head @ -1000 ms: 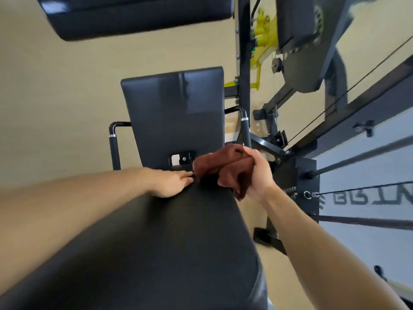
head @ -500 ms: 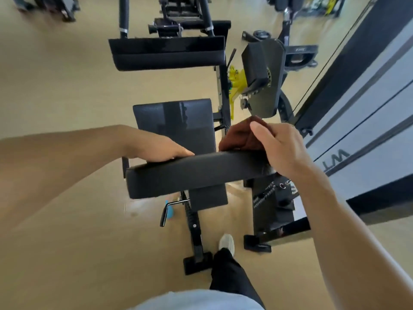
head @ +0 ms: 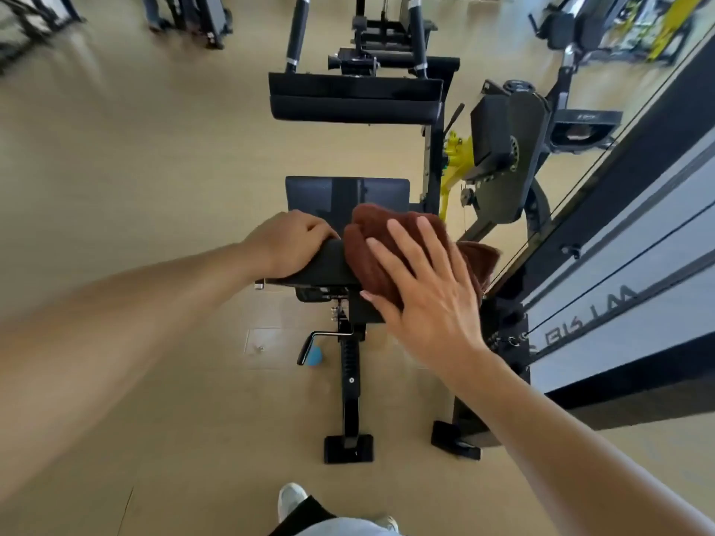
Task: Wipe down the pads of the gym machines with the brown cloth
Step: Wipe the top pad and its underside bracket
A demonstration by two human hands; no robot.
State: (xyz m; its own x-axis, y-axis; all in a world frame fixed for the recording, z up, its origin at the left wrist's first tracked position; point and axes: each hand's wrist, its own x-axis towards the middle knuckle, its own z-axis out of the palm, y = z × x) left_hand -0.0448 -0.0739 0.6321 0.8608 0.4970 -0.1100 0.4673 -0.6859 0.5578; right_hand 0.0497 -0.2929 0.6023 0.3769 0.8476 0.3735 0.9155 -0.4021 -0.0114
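The brown cloth (head: 377,241) lies bunched over the right part of a black back pad (head: 329,265) seen edge-on at the centre. My right hand (head: 421,288) presses flat on the cloth with fingers spread. At the pad's left end my left hand (head: 290,241) is curled over the top edge, gripping it. Beyond the hands the black seat pad (head: 329,195) lies flat, and a long black pad (head: 356,98) sits farther away. The cloth and my right hand hide the right end of the back pad.
The machine's black frame post and foot (head: 348,431) stand on the tan floor below the pad, with a crank handle (head: 321,340) and a blue object beside it. A yellow-and-black cam assembly (head: 499,148) and cables sit to the right. My white shoe (head: 292,500) is at the bottom edge.
The view has pulled back and up from the pad. My right hand went from bunching the cloth at the pad's right end to lying flat on it, a little further left.
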